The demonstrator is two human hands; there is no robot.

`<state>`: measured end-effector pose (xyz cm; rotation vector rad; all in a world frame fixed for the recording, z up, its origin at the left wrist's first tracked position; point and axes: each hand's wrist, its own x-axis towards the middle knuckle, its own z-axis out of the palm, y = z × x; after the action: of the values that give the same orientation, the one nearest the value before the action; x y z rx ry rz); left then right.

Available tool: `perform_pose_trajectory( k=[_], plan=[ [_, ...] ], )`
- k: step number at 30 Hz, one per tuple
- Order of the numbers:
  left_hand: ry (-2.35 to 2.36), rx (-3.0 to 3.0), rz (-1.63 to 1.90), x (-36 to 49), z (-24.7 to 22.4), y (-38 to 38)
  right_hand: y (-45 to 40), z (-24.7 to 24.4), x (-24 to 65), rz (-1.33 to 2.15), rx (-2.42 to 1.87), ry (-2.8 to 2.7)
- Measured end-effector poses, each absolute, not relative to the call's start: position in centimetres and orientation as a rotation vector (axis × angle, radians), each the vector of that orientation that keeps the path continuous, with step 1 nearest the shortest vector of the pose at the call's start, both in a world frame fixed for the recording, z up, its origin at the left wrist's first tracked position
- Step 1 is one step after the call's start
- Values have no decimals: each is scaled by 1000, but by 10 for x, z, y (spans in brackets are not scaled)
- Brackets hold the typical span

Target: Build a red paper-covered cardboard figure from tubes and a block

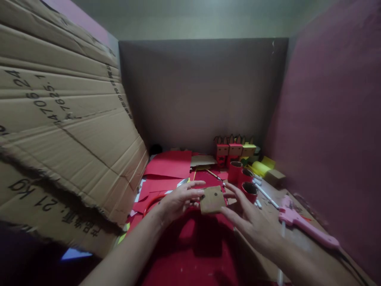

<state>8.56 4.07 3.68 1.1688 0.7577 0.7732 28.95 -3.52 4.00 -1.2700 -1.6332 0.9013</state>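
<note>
While the left hand (178, 199) and right hand (250, 219) pinched that dotted cardboard square (212, 201) edgewise, probably keeping its dots clear, the pink glue gun (311, 229) sat off right.

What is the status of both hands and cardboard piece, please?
Left hand and right hand at opposite edges of cardboard piece. Piece held above red surface. Red tubes close beyond right hand.

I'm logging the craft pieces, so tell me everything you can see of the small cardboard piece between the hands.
The small cardboard piece is brown and roughly square, with a dark round dot on its upper part and apparently another by the left fingertips. It is held slightly tilted above the red surface. The left hand touches its left edge; the right hand is at its right edge, grip unclear.
</note>
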Motion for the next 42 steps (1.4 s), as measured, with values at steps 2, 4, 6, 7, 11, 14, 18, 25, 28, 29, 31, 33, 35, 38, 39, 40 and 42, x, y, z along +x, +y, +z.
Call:
perform_pose_trajectory(
  k=[2, 4, 6, 7, 11, 14, 18, 25, 28, 29, 31, 33, 35, 38, 39, 40, 42],
  plan=[
    [750, 1162, 779, 86, 37, 39, -31, 45, 281, 1151, -1326, -1460],
    [748, 1165, 780, 87, 37, 39, -27, 45, 275, 1349, -1332, -1246],
    [750, 1175, 781, 89, 35, 38, -23, 39, 271, 1482, -1268, -1088],
    [752, 1181, 783, 91, 33, 38, -21, 35, 269, 1545, -1205, -1048],
    [790, 1209, 809, 95, 31, 36, -16, 23, 270, 1803, -872, -926],
    [905, 1285, 875, 92, 34, 37, -13, 24, 273, 1918, -807, -706],
    [944, 1395, 872, 81, 39, 40, -9, 28, 274, 1967, -790, -505],
    [843, 1517, 718, 78, 48, 35, -9, 20, 274, 2003, -688, -390],
    [835, 1496, 724, 81, 47, 34, -9, 18, 275, 1964, -655, -418],
    [837, 1502, 752, 81, 46, 35, -9, 18, 276, 1952, -643, -424],
    [845, 1516, 795, 83, 42, 37, -9, 18, 277, 1951, -627, -432],
    [856, 1502, 821, 84, 39, 38, -11, 17, 277, 1993, -611, -442],
    [863, 1462, 842, 86, 37, 38, -13, 15, 277, 2058, -588, -478],
    [850, 1420, 850, 90, 36, 37, -16, 12, 278, 2109, -558, -548],
    [850, 1428, 846, 90, 36, 37, -16, 12, 277, 2109, -548, -565],
    [854, 1442, 840, 90, 36, 36, -16, 11, 277, 2107, -543, -578],
    [873, 1475, 829, 90, 37, 35, -16, 12, 277, 2090, -555, -598]
  ],
)
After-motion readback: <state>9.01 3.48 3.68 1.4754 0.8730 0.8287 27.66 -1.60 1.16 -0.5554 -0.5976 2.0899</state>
